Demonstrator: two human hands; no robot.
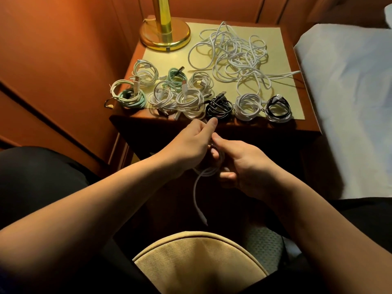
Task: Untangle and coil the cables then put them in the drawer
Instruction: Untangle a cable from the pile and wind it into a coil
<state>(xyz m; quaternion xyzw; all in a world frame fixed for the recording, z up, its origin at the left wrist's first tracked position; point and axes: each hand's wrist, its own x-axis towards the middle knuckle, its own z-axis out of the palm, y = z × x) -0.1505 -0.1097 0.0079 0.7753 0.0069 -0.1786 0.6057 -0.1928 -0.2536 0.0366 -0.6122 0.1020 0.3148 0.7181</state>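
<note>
In front of the nightstand (212, 124), both the left hand (191, 143) and right hand (244, 164) gripped a half-coiled white cable (209, 170), whose hanging tail likely needed winding in next.

a bedroom, a small wooden bedside table (212, 122) tucked in a corner, a shiny gold lamp base (165, 37) on top, a bed with a white sheet (347, 98) just beside it, warm orange walls (63, 49)
</note>
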